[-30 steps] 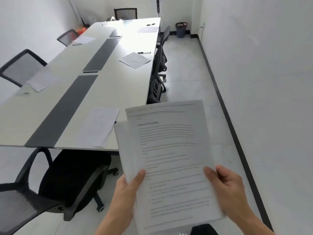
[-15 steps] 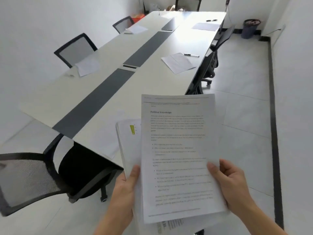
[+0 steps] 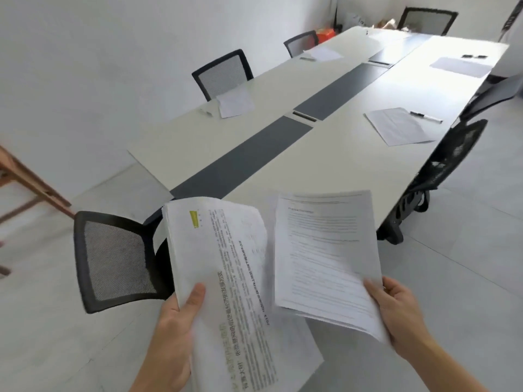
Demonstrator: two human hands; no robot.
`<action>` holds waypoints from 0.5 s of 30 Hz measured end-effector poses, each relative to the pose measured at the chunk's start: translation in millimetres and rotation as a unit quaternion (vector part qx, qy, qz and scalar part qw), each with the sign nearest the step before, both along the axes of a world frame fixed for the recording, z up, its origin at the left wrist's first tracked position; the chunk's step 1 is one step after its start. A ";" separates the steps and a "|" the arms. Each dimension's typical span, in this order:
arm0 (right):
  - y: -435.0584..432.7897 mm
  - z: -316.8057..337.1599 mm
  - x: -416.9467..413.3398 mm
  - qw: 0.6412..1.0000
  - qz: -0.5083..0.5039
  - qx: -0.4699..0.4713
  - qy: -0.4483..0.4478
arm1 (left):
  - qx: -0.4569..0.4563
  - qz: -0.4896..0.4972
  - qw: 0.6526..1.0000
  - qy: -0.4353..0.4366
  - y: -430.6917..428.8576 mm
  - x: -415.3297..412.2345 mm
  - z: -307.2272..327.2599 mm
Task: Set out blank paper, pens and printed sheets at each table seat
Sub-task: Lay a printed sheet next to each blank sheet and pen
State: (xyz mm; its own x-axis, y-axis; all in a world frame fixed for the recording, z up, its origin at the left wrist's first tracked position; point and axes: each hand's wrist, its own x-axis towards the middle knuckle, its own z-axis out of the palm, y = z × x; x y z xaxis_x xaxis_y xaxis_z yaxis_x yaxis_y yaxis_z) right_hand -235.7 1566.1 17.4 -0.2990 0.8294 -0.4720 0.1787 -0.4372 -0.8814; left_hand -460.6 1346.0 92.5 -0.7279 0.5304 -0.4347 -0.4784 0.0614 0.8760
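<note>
My left hand (image 3: 172, 329) grips a thick stack of printed sheets (image 3: 226, 278) whose top page carries a yellow-green mark. My right hand (image 3: 399, 315) holds a thin set of printed pages (image 3: 325, 256) apart from that stack, over the near corner of the long white table (image 3: 325, 154). Paper lies at several seats: one sheet (image 3: 399, 125) with a pen (image 3: 426, 116) on the right side, another sheet (image 3: 460, 66) farther back, a sheet (image 3: 235, 103) on the left side and one more (image 3: 322, 53) beyond it.
A dark grey strip (image 3: 243, 162) runs down the table's middle. Black mesh chairs stand at the near end (image 3: 113, 258), along the right side (image 3: 450, 165), on the left (image 3: 223, 73) and at the far end (image 3: 427, 19). A wooden frame (image 3: 25, 176) stands at left.
My right hand has pulled the top printed pages off the stack to the right, baring the page with the yellow-green mark. The view has swung left, so the table now lies more to the right.
</note>
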 end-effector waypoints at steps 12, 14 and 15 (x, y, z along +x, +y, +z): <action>16.5 -23.5 -274.5 0.996 0.044 0.012 -0.083 | -0.034 0.090 0.995 0.013 -101.0 -177.5 4.3; 23.6 -28.0 -315.7 0.996 0.036 0.002 -0.081 | -0.042 0.107 0.993 0.011 -108.1 -192.9 2.4; 28.1 -30.3 -334.7 0.996 0.030 -0.003 -0.081 | -0.045 0.118 0.992 0.007 -110.2 -199.7 2.3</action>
